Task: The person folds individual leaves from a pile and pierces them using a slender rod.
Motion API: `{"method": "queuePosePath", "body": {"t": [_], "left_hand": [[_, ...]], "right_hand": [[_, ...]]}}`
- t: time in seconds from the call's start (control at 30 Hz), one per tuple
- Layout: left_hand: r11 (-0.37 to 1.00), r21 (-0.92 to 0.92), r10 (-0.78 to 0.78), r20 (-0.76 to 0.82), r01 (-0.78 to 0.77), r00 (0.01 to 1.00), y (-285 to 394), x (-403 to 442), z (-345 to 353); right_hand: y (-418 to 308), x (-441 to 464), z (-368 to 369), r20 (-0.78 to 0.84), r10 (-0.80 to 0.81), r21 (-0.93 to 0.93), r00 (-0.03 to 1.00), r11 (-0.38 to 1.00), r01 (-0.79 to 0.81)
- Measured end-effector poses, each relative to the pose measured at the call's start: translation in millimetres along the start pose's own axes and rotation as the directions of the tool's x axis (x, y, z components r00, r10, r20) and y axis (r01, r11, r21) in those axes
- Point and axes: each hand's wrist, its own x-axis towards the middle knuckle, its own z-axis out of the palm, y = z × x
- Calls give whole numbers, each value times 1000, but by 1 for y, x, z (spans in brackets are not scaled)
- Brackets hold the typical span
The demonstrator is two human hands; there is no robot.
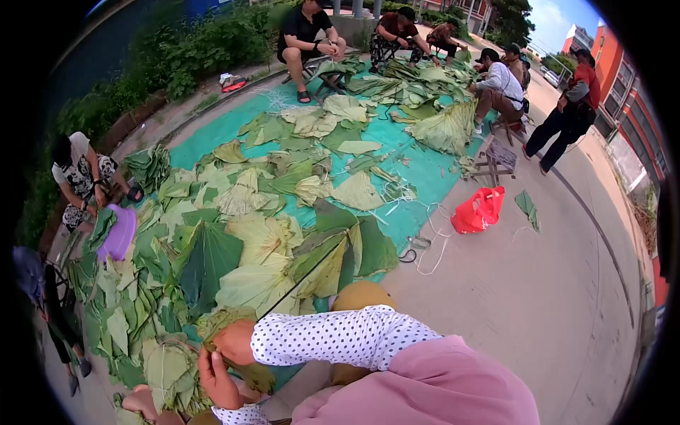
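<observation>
My right hand [236,343], at the end of a white polka-dot sleeve, is closed on the edge of a yellow-green lotus leaf [221,320]. Close below it, my left hand [218,379] has its fingers bent and pinched at the same leaf. Part of the leaf hangs under my right wrist, and my sleeve hides some of it. Beside my hands lies a tied bundle of lotus leaves [170,368]. Just beyond are broad pale leaves [258,283] and a darker folded leaf [209,262]. A thin dark line runs across the leaves to my right wrist.
Lotus leaves cover much of a green tarp [386,159]. Several people sit around it; one person [567,113] stands at right. A purple basin [117,232] is at left. Scissors [409,256], white string [443,244] and a red bag [479,210] lie near the tarp's right edge.
</observation>
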Motion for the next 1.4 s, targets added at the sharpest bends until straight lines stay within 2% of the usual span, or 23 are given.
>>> {"method": "queuePosePath", "body": {"t": [0.03,0.07,0.13,0.17,0.2,0.23,0.3,0.37,0.4,0.47,0.5,0.57,0.63,0.7,0.83,0.9,1.03,1.17,1.23,1.3,1.4], "left_hand": [[990,-105,-98,-72,90,993,13,-6,6],[991,-104,-91,-42,87,995,10,-3,4],[985,168,33,20,-36,999,3,3,-11],[985,170,36,31,-41,999,-5,6,-23],[878,432,140,175,-204,975,-7,10,-30],[683,627,196,338,-376,920,-11,14,-33],[734,586,196,300,-342,934,-20,11,-34],[920,355,97,204,-166,974,-29,11,-35],[920,353,96,211,-168,973,-22,9,-28],[988,98,-121,10,120,993,1,3,-7],[988,100,-123,23,120,992,4,1,-2],[987,150,-67,3,66,998,8,0,1],[985,170,-34,44,26,998,8,1,1],[985,168,-49,65,38,997,14,-3,8],[990,118,-87,28,83,996,13,0,17],[997,60,43,162,-54,986,-18,10,-4],[972,195,93,181,-128,979,-2,-4,13],[982,179,52,85,-67,995,4,-8,11],[988,128,79,43,-84,996,7,-6,7],[991,103,89,21,-91,996,12,-6,7],[989,42,139,-12,-139,990,19,-8,5]], "right_hand": [[-3,-1,-5,-9,-20,27,1000,999,20],[-2,-2,-9,-35,-5,17,999,1000,6],[-2,-2,-11,-13,-51,86,999,995,52],[-1,-2,-10,-24,-47,84,999,995,49],[-1,-5,-10,-12,-62,81,998,995,63],[0,-6,-12,1,-76,75,997,994,76],[4,-9,-10,18,-49,80,999,996,48],[13,-7,-5,-69,-157,23,985,987,159],[12,-10,-9,-73,-151,20,986,988,153],[1,-19,-28,-187,-192,-2,963,981,195],[-3,-22,-32,-196,-183,-6,963,983,186],[-10,-23,-36,-196,-175,264,965,938,223],[-9,-25,-36,-217,-225,215,950,938,272],[-8,-29,-38,-150,-170,263,974,943,205],[-5,-32,-39,-189,-136,274,972,944,186],[-4,-35,-41,-190,-123,220,974,962,164],[1,-39,-43,-163,-83,210,983,971,117],[10,-47,-51,-168,-13,144,986,989,38],[19,-51,-58,-172,18,110,985,994,1],[31,-52,-65,-133,127,-83,983,987,-138],[71,-49,-64,-156,198,-260,968,937,-234]]}}
